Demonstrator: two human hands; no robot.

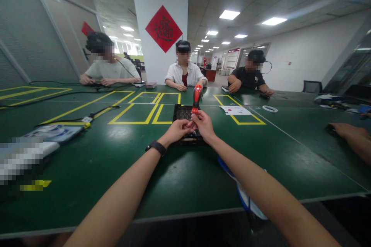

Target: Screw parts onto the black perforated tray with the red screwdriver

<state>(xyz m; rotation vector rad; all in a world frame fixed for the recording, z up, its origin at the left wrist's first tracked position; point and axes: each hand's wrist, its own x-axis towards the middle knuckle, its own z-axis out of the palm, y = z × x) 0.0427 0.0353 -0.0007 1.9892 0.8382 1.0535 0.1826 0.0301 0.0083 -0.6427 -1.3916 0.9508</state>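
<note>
A screwdriver with a red and black handle point(197, 96) stands nearly upright over a black open tray or case point(181, 112) on the green table. The fingers of my right hand point(204, 125) close round the lower part of the screwdriver, below its handle. Beside it, my left hand point(176, 130) is pinched near the screwdriver's tip; whatever lies between those fingers is too small to name. A dark band is on my left wrist. Both hands are above the case and hide part of its inside.
The green table point(121, 173) has yellow tape outlines. A paper sheet point(235, 110) and a white ring point(270, 109) lie at the right. Cables and a flat package point(56, 133) are at the left. Three people sit opposite; another person's hand point(344, 129) rests at the right.
</note>
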